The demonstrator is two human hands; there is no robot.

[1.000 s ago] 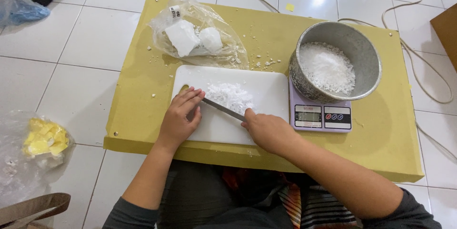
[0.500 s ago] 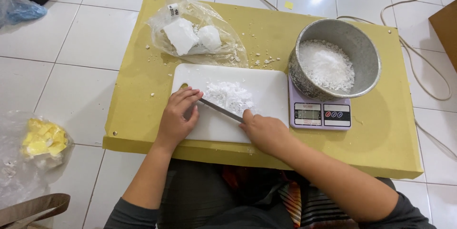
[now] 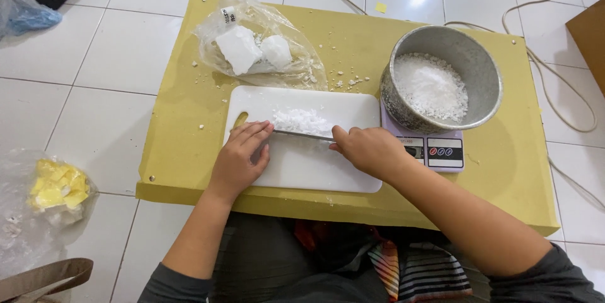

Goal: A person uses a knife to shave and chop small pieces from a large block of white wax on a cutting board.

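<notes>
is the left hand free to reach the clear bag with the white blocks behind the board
Probably yes. The left hand rests flat on the cutting board, holding nothing, and only open board lies between it and the bag.

Right hand (image 3: 370, 148) grips knife (image 3: 302, 134); left hand (image 3: 242, 155) steadies tip beside white crumbs (image 3: 299, 120).
</notes>
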